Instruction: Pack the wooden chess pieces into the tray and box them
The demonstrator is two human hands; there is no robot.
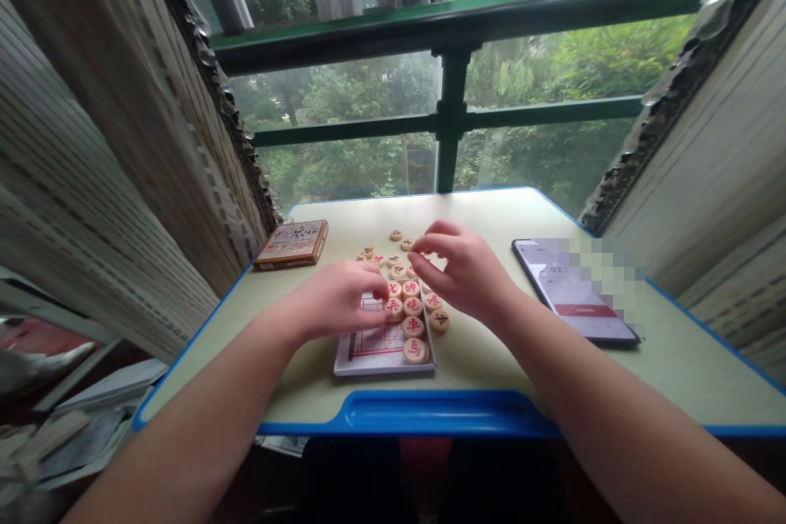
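My left hand [341, 297] is over a white box tray [384, 371]. Its curled index finger and thumb touch the edge of a xiangqi piece [394, 309] with a red character. Several other red-marked xiangqi pieces [413, 326] lie face up in rows along the tray's right side. A folded sheet with red lines [374, 341] covers the tray's bottom. Beyond the tray, my right hand [454, 262] hovers over scattered xiangqi pieces [398, 271], thumb and index finger slightly apart. No piece shows between them, though the hand hides some pieces below.
A brown patterned box lid [293, 244] rests at the table's left. To the right lies a phone [574, 292], partly pixelated. One black-marked piece [440, 320] sits just right of the tray. The pale table [295, 393] has a blue rim, with curtains either side and a railed window behind.
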